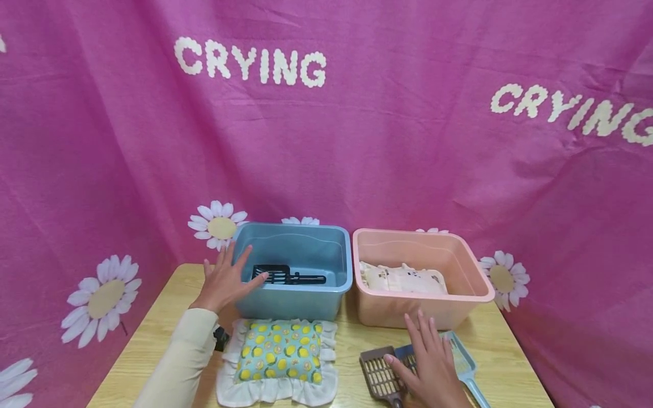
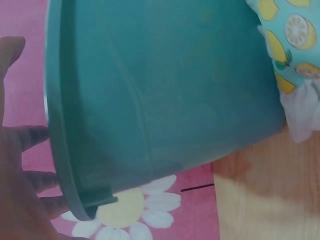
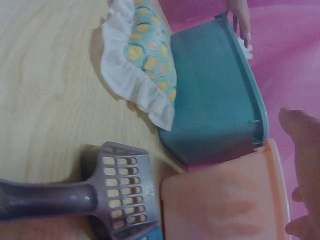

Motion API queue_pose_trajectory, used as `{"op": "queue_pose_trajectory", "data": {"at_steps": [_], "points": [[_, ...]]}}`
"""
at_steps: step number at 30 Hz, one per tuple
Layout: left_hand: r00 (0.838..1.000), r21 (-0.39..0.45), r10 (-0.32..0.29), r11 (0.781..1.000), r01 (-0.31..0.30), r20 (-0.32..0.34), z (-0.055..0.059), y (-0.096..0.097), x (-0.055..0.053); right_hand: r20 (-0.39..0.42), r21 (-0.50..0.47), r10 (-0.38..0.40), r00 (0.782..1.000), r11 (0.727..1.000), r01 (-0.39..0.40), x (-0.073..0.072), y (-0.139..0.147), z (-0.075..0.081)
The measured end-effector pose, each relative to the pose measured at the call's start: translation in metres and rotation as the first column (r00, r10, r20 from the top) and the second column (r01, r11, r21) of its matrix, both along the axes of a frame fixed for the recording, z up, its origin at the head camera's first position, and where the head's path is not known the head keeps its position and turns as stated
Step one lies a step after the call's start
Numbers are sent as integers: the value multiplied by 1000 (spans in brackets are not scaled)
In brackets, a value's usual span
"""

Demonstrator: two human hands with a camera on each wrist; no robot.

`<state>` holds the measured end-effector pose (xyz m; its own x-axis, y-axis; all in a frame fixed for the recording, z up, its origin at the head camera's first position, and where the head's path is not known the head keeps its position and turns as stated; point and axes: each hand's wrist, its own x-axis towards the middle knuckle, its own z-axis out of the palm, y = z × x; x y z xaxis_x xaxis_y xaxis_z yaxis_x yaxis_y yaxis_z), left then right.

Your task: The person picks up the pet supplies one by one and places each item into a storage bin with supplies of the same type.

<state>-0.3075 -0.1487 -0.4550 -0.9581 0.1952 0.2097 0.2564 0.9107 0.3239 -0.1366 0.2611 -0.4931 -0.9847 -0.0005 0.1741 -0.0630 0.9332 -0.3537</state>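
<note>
My left hand (image 1: 227,283) spreads its fingers over the near left rim of a blue bin (image 1: 293,303), holding nothing. Inside that bin lies a black slotted scoop (image 1: 272,275). Above the slotted scoops on the table hovers my right hand (image 1: 431,362), fingers extended and nothing held. Below it are a brown scoop (image 1: 380,374), a dark blue scoop (image 1: 406,356) partly hidden by the hand, and a light blue scoop (image 1: 461,357). A pink bin (image 1: 408,309) beyond the right hand contains a cream patterned cloth item (image 1: 403,279).
A lemon-print pillow (image 1: 280,351) with white ruffles lies in front of the blue bin. Both bins stand side by side at the back of the wooden table (image 1: 158,340). Behind them hangs a pink curtain (image 1: 357,141) with daisies and lettering.
</note>
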Motion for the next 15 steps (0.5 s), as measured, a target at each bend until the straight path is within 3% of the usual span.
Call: {"op": "queue_pose_trajectory", "data": {"at_steps": [7, 15], "points": [[1000, 86, 10, 996, -13, 28, -3, -7, -7, -60, 5, 2, 998, 1000, -2, 5, -1, -8], [996, 138, 44, 989, -54, 71, -13, -15, -3, -44, -73, -40, 998, 997, 37, 16, -3, -20]]}}
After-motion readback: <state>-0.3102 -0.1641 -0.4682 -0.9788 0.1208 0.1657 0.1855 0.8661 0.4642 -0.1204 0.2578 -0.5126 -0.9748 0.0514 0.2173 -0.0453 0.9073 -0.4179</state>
